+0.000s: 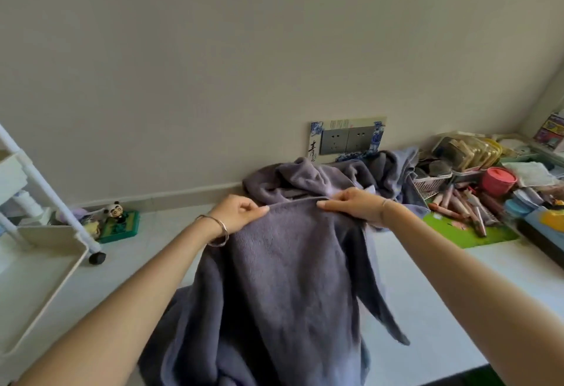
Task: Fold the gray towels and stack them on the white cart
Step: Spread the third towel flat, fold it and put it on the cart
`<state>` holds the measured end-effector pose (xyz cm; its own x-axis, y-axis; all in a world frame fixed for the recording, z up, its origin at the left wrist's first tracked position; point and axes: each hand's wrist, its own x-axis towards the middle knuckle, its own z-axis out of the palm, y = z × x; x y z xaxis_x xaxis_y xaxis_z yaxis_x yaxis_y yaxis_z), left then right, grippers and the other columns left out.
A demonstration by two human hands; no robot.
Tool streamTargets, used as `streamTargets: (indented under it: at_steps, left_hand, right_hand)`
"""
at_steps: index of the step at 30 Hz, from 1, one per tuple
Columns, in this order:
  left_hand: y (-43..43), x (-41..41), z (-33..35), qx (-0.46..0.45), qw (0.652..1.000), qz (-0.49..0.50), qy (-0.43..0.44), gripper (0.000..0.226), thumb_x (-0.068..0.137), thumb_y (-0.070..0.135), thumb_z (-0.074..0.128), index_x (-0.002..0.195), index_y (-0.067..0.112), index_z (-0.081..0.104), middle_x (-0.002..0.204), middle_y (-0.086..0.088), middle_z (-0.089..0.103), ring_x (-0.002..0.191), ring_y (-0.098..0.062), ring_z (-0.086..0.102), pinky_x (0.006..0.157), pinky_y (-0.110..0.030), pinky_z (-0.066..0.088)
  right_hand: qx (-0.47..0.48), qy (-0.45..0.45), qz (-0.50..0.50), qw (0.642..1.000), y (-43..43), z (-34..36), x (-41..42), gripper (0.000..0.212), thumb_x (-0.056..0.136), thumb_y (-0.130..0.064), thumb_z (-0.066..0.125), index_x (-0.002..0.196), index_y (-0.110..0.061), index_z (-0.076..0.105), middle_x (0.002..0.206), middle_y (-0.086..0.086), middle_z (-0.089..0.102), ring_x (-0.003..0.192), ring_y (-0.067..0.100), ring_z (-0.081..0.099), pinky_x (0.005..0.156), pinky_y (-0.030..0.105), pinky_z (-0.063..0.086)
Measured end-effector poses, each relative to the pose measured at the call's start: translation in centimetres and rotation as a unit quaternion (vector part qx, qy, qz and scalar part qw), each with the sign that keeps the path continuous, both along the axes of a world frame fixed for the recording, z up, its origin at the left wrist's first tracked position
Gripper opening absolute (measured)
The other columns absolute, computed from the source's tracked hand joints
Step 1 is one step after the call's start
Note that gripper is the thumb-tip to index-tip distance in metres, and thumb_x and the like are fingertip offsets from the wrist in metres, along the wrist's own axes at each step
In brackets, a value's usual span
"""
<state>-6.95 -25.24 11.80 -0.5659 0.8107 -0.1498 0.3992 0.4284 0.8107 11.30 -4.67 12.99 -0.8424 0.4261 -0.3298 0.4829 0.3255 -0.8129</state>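
Head view: a gray towel (283,278) is held up in the centre of the frame by its top hem, which is stretched taut between the two hands, while the lower part is bunched on the white surface (427,278) below. The hem is pinched by the left hand (238,214) at one end and by the right hand (351,207) at the other, fingers and thumb closed on the cloth in each case. The fabric is seen to be plush, dark and creased, with no fold yet made; a narrow flap is draped off to the right side. A slip is judged possible, since the weight is carried by fingertip pinches alone. An uneven fold is also likely if the bunched lower part and the side flap are not shaken out first. Just behind the hands, a heap of further towels (320,178) is piled against the wall under a socket plate (348,141). The white cart (45,251) is placed at the left edge, well apart from the held towel. Crayons (467,205) and a pink tub (497,181) are scattered to the right, near enough for a swung flap to catch them.
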Motion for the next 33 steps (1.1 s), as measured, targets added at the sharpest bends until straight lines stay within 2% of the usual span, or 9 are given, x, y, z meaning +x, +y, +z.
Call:
streamTargets:
  at_steps: [2,4,6,11,17,23,26,29,33]
  left_hand:
    - [0.8,0.1,-3.8,-0.013,1.000,0.024,0.000,0.023,0.085,0.027,0.067,0.065,0.016,0.060,0.054,0.012,0.054,0.046,0.005,0.043,0.051,-0.008,0.033]
    - [1.9,-0.2,-7.1,-0.022,0.997,0.060,0.030,0.024,0.084,0.028,0.068,0.063,0.021,0.058,0.057,0.009,0.055,0.054,-0.004,0.047,0.052,-0.012,0.035]
    - [2.8,-0.5,-9.3,-0.050,0.991,0.089,0.087,0.021,0.082,0.030,0.069,0.065,0.023,0.058,0.064,0.006,0.060,0.064,-0.012,0.054,0.058,-0.020,0.040]
    - [5.5,0.4,-13.2,-0.092,0.974,0.086,0.188,0.020,0.083,0.031,0.066,0.098,0.018,0.066,0.102,0.000,0.066,0.100,-0.023,0.057,0.084,-0.033,0.047]
    - [9.4,5.2,-15.6,-0.060,0.997,0.046,0.007,0.027,0.084,0.041,0.063,0.101,0.019,0.061,0.080,0.008,0.061,0.071,-0.012,0.053,0.067,-0.017,0.040]
    - [10.5,6.5,-17.0,-0.054,0.998,0.004,0.030,0.042,0.082,0.033,0.068,0.120,0.023,0.052,0.087,0.002,0.061,0.061,-0.005,0.049,0.068,-0.020,0.042]
    - [10.5,6.8,-16.8,0.010,1.000,0.018,-0.006,0.032,0.079,0.018,0.072,0.107,0.022,0.058,0.070,0.005,0.060,0.051,0.002,0.049,0.062,-0.017,0.039]
    - [10.6,7.0,-16.0,0.084,0.992,0.070,-0.067,0.028,0.078,0.010,0.073,0.102,0.019,0.060,0.078,0.003,0.065,0.064,0.006,0.058,0.070,-0.015,0.047]
    - [11.1,7.7,-13.7,0.146,0.961,0.123,-0.200,0.026,0.086,0.012,0.065,0.111,0.018,0.061,0.085,0.001,0.066,0.075,-0.001,0.062,0.067,-0.008,0.048]
  right_hand:
    - [0.028,-0.018,-0.028,0.999,0.4,-4.5,-0.6,0.047,0.074,-0.050,0.073,0.055,-0.020,0.042,0.056,-0.009,0.046,0.055,0.006,0.043,0.057,0.021,0.039]
    - [0.010,0.010,-0.056,0.998,1.1,-8.5,-1.0,0.036,0.077,-0.039,0.075,0.059,-0.020,0.050,0.061,-0.007,0.050,0.060,0.006,0.046,0.062,0.023,0.042]
    - [-0.051,0.049,-0.099,0.993,2.0,-11.1,-1.0,0.016,0.079,-0.025,0.076,0.081,-0.013,0.066,0.075,0.002,0.062,0.071,0.010,0.055,0.067,0.020,0.049]
    - [-0.101,0.035,-0.118,0.987,4.4,-14.7,-0.4,0.029,0.085,-0.019,0.069,0.110,-0.011,0.060,0.089,0.005,0.066,0.073,0.009,0.058,0.063,0.018,0.046]
    - [-0.096,0.034,-0.063,0.993,4.3,-17.2,2.0,0.025,0.082,-0.026,0.072,0.102,-0.015,0.065,0.097,-0.001,0.069,0.085,0.005,0.063,0.078,0.014,0.050]
    - [-0.083,-0.017,0.011,0.996,3.8,-18.3,2.8,0.031,0.077,-0.046,0.073,0.099,-0.023,0.069,0.102,-0.003,0.071,0.097,0.010,0.065,0.092,0.025,0.049]
    - [-0.052,-0.003,0.023,0.998,3.4,-18.2,2.5,0.028,0.078,-0.041,0.073,0.094,-0.017,0.070,0.094,-0.002,0.070,0.087,0.007,0.063,0.088,0.024,0.049]
    - [-0.044,0.030,0.021,0.998,2.8,-17.1,2.7,0.020,0.085,-0.032,0.068,0.080,-0.013,0.065,0.074,-0.008,0.063,0.070,0.001,0.054,0.074,0.018,0.046]
    - [-0.156,0.037,0.024,0.987,2.6,-14.2,3.2,0.021,0.094,-0.032,0.056,0.080,-0.016,0.055,0.065,-0.009,0.058,0.059,0.003,0.050,0.056,0.014,0.041]
